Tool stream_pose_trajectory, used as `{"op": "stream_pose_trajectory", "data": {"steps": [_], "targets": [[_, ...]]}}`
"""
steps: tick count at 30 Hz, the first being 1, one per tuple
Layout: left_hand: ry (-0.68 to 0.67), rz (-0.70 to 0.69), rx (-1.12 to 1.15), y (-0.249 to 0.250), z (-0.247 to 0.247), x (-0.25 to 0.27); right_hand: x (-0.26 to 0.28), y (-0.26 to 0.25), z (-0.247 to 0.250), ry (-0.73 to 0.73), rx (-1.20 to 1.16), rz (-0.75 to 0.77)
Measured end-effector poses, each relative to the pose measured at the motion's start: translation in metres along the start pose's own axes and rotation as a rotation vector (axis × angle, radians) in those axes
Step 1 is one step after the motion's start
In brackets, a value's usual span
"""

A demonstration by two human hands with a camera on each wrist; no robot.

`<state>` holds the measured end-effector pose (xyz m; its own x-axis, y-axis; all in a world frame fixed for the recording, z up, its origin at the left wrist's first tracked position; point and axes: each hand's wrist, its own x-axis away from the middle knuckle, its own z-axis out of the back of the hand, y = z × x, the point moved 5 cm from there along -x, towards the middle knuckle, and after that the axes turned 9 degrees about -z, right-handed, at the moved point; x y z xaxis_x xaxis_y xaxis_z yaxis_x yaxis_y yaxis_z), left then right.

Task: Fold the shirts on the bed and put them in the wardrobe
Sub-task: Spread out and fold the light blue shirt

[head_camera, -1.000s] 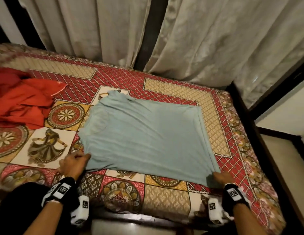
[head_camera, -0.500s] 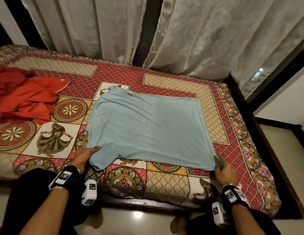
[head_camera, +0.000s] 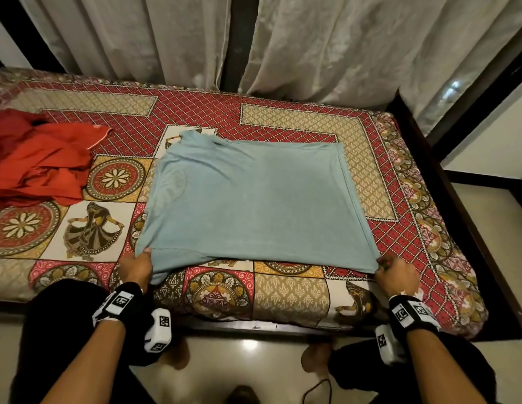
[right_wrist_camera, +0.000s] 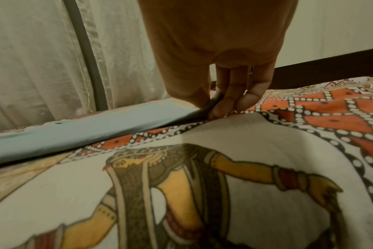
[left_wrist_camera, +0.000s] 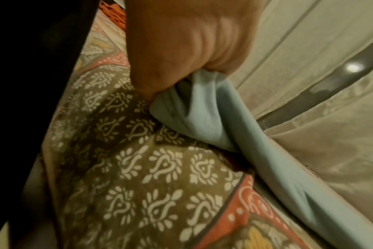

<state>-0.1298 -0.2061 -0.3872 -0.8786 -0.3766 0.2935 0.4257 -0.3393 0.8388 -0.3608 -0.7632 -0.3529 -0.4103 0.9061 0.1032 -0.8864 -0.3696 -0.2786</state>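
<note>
A light blue shirt lies spread flat on the patterned bed cover, its collar end to the left. My left hand grips a bunch of its near left corner; the left wrist view shows the blue fabric gathered in the fist. My right hand pinches the near right corner of the shirt between thumb and fingers. A crumpled red shirt lies at the bed's left side.
Pale curtains hang behind the bed. A dark wooden bed frame runs along the right side, with light floor beyond it. My knees and bare feet are at the bed's near edge. The wardrobe is not in view.
Both hands have closed on the shirt's near corners and drawn its near edge tighter. My head has dropped back, so the floor and my feet now show.
</note>
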Motion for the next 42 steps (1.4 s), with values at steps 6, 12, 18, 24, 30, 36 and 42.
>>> {"op": "stream_pose_trajectory", "data": {"steps": [6, 12, 18, 24, 30, 36, 42], "targets": [[-0.003, -0.136, -0.414, 0.002, 0.013, 0.021, 0.003, 0.002, 0.001, -0.002, 0.080, -0.032], [0.018, -0.340, -0.710, 0.026, 0.012, 0.032, -0.005, -0.010, 0.007, -0.033, 0.263, -0.041], [-0.360, -0.982, -0.970, 0.080, -0.088, -0.001, -0.021, -0.089, -0.037, -0.107, 0.426, 0.534], [-0.335, -0.689, -1.178, 0.057, -0.066, -0.077, -0.046, -0.087, -0.042, -0.269, 0.720, 0.386], [-0.398, -1.111, -0.996, 0.143, -0.147, -0.095, -0.112, -0.192, -0.043, -0.119, 0.704, 0.615], [-0.412, -0.931, -1.171, 0.144, -0.153, -0.185, -0.150, -0.203, -0.053, -0.231, 0.841, 0.593], [-0.569, -1.194, -1.211, 0.180, -0.211, -0.207, -0.208, -0.279, -0.048, -0.084, 0.728, 0.724]]}}
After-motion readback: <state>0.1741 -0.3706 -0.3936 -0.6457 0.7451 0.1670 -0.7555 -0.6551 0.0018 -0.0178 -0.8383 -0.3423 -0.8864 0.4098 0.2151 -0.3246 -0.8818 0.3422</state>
